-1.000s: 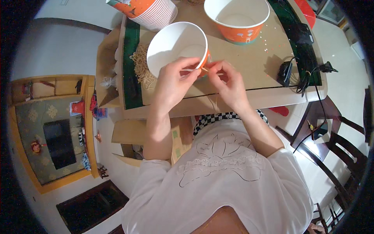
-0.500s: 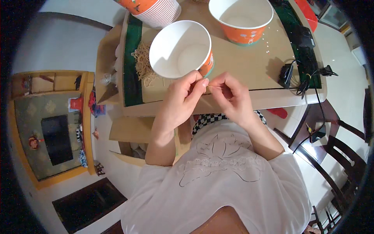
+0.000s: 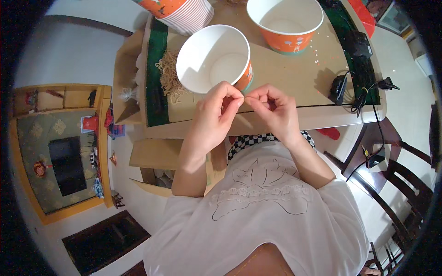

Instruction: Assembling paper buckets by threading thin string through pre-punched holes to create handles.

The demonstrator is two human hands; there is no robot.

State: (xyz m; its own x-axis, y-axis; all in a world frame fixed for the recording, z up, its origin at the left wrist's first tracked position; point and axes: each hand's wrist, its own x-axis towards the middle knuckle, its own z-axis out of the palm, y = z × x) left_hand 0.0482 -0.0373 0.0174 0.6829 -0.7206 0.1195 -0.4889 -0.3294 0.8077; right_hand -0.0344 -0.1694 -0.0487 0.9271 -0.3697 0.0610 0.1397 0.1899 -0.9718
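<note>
My left hand [image 3: 212, 114] and my right hand [image 3: 278, 114] meet just above the table's near edge. Each pinches thumb against forefinger, and the fingertips nearly touch. What lies in the two pinches is too small to make out. Right beyond my left hand stands a paper tub [image 3: 202, 66], white inside and orange and teal outside, its mouth tilted toward me. A heap of thin tan strands, like rubber bands or string [image 3: 168, 76], lies at the tub's left. A second tub of the same kind [image 3: 286, 42] stands farther back on the right.
Nested paper tubs [image 3: 189, 19] lie at the table's far left. Black adapters [image 3: 338, 88] with tangled cables [image 3: 359, 102] sit along the right edge, beside small pale specks [image 3: 316, 61]. Open cardboard boxes [image 3: 126, 78] stand left of the table and below it [image 3: 156, 154].
My fingertips have shifted slightly; the thin strand seen between them before is no longer distinguishable. My right hand has turned a little. The tubs stay in place.
</note>
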